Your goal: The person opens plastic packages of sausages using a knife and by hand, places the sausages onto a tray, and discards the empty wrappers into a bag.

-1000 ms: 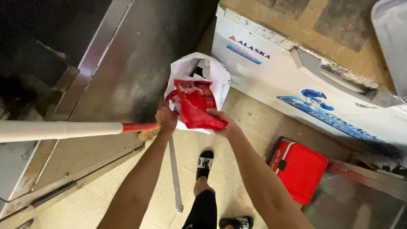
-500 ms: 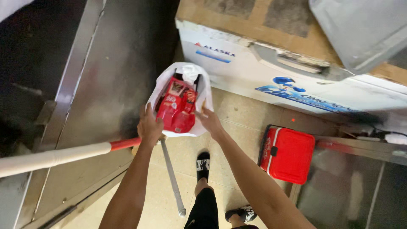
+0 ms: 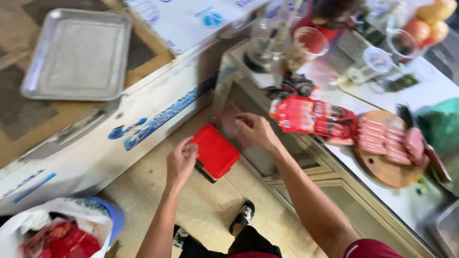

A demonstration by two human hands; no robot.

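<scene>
The red sausage packet lies on the steel counter at about 2 o'clock from the middle of the view, just beside a round wooden board that carries peeled pink sausages. The right hand hangs in the air at 9 o'clock of the packet, near it but not touching; its fingers are loosely curled, half open, and it holds nothing. The left hand is lower, at 7 o'clock of the right one, also empty as far as one can see, with fingers bent together; behind it, on the tiled floor, stands a red box, and I cannot tell if the fingers touch it.

At 12 o'clock of the packet there are glass jars and cups, blurred. At 10 o'clock of the view a metal tray rests on a white chest freezer. In the 7 o'clock corner is a white plastic bag with red wrappers inside. A foot in a sandal stands at 6 o'clock
</scene>
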